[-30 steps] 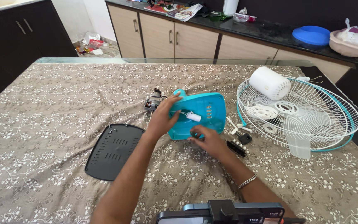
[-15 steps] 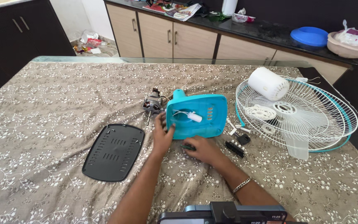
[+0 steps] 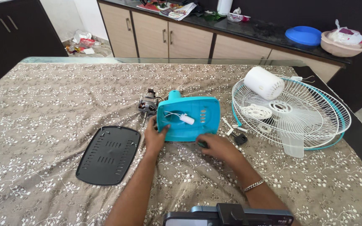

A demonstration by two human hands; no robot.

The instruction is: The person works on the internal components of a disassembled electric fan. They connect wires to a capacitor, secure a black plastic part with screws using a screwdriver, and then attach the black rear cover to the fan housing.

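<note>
Floral-clothed table (image 3: pixel 42 100): fan housing (image 3: pixel 191 119), black grille (image 3: pixel 107 155).

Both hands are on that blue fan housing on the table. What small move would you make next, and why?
Probably tilt the blue housing up for a steadier grip. The left hand clasps its left edge and the right hand presses at its lower rim, while it lies open side up with a small white part inside.

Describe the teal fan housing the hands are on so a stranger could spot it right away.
On the table's flowered cloth, find the white wire fan guard at right. Just beside it, between left hand and right hand, sits the teal housing: the only solid turquoise shell, hollow side up.
</note>
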